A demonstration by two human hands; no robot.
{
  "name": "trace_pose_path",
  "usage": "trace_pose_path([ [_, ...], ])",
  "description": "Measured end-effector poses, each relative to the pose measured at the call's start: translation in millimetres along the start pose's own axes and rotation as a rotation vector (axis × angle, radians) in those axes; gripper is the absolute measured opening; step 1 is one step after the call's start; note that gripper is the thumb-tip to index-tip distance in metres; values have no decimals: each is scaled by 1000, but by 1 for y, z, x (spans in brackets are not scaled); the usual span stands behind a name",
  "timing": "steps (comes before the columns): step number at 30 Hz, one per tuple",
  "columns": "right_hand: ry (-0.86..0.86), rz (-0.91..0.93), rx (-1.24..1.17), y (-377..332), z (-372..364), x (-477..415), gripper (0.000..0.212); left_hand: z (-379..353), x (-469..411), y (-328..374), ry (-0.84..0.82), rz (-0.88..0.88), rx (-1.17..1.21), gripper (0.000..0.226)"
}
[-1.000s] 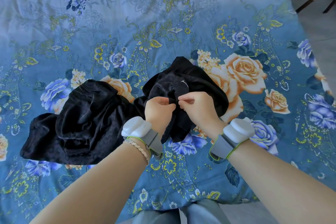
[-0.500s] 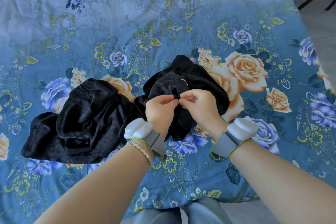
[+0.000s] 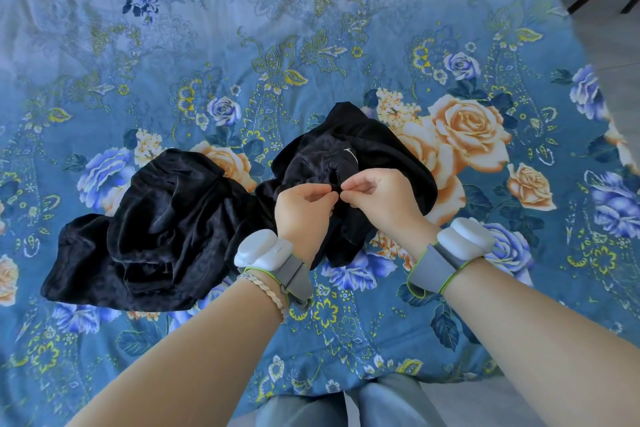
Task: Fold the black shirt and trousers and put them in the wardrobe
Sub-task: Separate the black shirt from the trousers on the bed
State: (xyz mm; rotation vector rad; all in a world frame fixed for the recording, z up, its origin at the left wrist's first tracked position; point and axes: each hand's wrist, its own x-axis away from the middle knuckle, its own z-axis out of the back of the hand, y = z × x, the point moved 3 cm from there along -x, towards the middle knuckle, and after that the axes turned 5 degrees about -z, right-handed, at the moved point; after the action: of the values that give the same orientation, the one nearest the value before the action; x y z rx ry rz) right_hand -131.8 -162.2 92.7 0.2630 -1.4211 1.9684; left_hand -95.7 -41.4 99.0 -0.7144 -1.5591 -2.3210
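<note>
Farthest left on the floral bedspread (image 3: 104, 45) lies the larger heap of black cloth (image 3: 145, 236), crumpled, its long axis running roughly left to right across the bed. It touches the smaller black bundle (image 3: 349, 163) at a narrow neck of fabric near the middle. I cannot tell which heap is the shirt and which the trousers, or whether they are joined.

Moving right, my left hand (image 3: 304, 204) is curled, thumb and forefinger pressed together on a small fold of the smaller bundle. Just beside it, fingertip to fingertip, my right hand (image 3: 377, 194) pinches the same fold from the other side. Both hands sit on top of this bundle at its near edge, so the cloth spreads away from me and hangs a little below my wrists. A thin pale line (image 3: 351, 154), perhaps a label or thread, shows just beyond the fingers.

I judge that the next move turns on this: both pinches meet at one point, so the hands must part sideways, left and right, to open the garment out flat. The large heap lies nearer my left hand and waits unfolded. No wardrobe is in view.
</note>
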Motion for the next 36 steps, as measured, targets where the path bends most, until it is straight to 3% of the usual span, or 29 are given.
trace_pose_path([
  [5, -37, -101, -253, 4, -4, -1, 9, 3, -1, -3, 115, 58, 118, 13],
  [8, -25, -112, -279, 5, -6, -1, 12, 6, 0, 1, 87, -35, 121, 29],
  [12, -38, -85, -240, 6, -8, -1, 19, 0, 5, 8, -141, -320, -245, 42],
  [16, -53, -103, -302, 7, -8, 0, 25, -4, 6, 3, -190, -390, -431, 42],
  [22, -27, -95, -338, 3, -4, 1, 26, 0, 0, -2, -156, -298, -457, 35],
  [29, -19, -22, -84, -1, -8, 0, 29, 3, 1, 1, -133, -103, -117, 24],
  [33, -154, -111, -381, -1, -8, 2, 22, 6, -8, -3, -175, 21, -6, 20],
  [36, -192, -220, -542, -1, -9, 4, 23, 3, -11, -7, -219, 19, -10, 18],
])
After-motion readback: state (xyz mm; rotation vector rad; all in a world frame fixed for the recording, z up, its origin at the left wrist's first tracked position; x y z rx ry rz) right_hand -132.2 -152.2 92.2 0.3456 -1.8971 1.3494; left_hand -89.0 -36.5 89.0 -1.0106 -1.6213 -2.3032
